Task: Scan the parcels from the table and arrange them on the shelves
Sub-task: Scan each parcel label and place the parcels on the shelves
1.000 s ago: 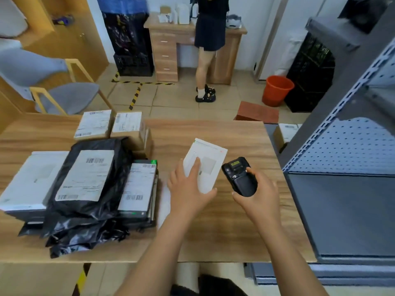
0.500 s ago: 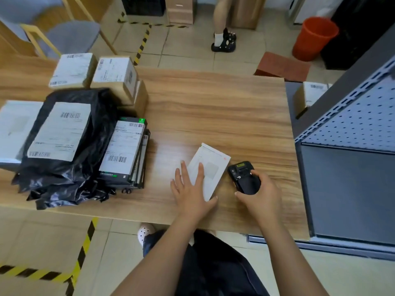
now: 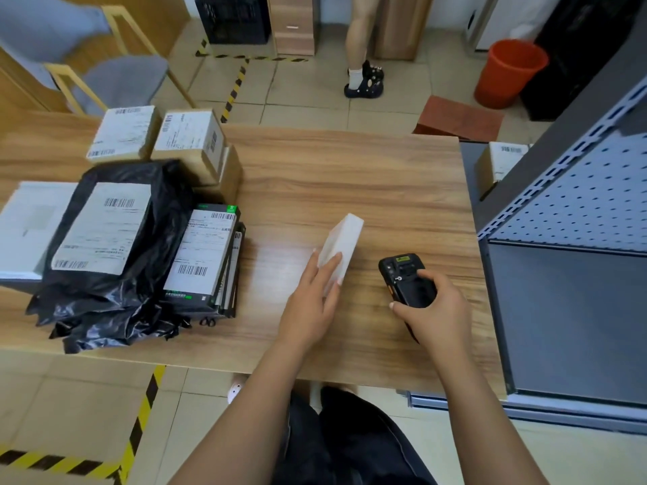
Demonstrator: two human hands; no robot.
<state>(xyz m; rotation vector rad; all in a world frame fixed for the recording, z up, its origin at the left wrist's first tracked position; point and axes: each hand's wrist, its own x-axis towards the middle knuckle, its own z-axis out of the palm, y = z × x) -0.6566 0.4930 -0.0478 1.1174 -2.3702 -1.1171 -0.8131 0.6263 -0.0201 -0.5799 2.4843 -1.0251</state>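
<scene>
A flat white parcel (image 3: pixel 345 239) stands tilted up on its edge on the wooden table (image 3: pixel 350 176). My left hand (image 3: pixel 315 302) grips its near end, fingers over the top face. To its right my right hand (image 3: pixel 434 309) holds a black handheld scanner (image 3: pixel 406 280) just above the table, screen facing away from me. At the table's left lie a black bag parcel (image 3: pixel 112 236) with a white label, a stack of flat labelled parcels (image 3: pixel 206 257), a white parcel (image 3: pixel 28 225) and two cardboard boxes (image 3: pixel 189 141). The grey metal shelves (image 3: pixel 574 309) stand at the right.
A cardboard box (image 3: pixel 500 166) sits on a lower shelf behind the upright. Beyond the table are a grey chair (image 3: pixel 115 78), a person's legs (image 3: pixel 360 47), a red bucket (image 3: pixel 507 71) and a brown block (image 3: pixel 458 117). Yellow-black tape marks the floor.
The white parcel lay flat under my left hand; it is now tipped up on its edge. My right hand and scanner stayed beside it. My view has tilted downward.
</scene>
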